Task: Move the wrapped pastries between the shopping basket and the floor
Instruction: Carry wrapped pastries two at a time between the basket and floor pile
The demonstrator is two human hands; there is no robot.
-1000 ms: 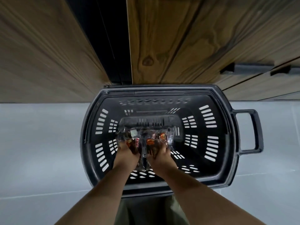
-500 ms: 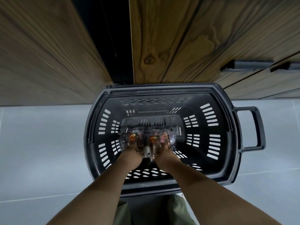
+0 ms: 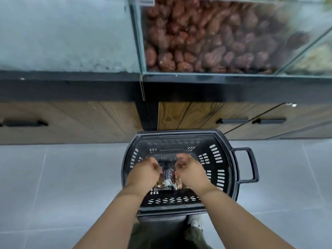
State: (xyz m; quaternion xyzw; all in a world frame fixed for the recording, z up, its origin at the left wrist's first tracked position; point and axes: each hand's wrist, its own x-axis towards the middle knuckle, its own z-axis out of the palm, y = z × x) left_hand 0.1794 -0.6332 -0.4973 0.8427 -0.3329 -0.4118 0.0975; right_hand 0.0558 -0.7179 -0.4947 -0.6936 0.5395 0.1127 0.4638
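Observation:
A black plastic shopping basket stands on the grey tiled floor against a wooden cabinet. Several wrapped pastries in clear wrappers lie together on its bottom, partly hidden by my wrists. My left hand and my right hand hover above them inside the basket's outline, a small gap between them. The fingers of both hands are loosely curled and I see no wrapper in either one.
The basket's side handle sticks out to the right. Behind it are cabinet doors with dark handles. Above them is a glass bin of reddish-brown dried fruit. Grey floor tiles lie on both sides.
Both hands held the pastries low in the basket earlier; now the pastries lie on the bottom and the hands are raised, apart from them. The view has risen, showing the glass bins.

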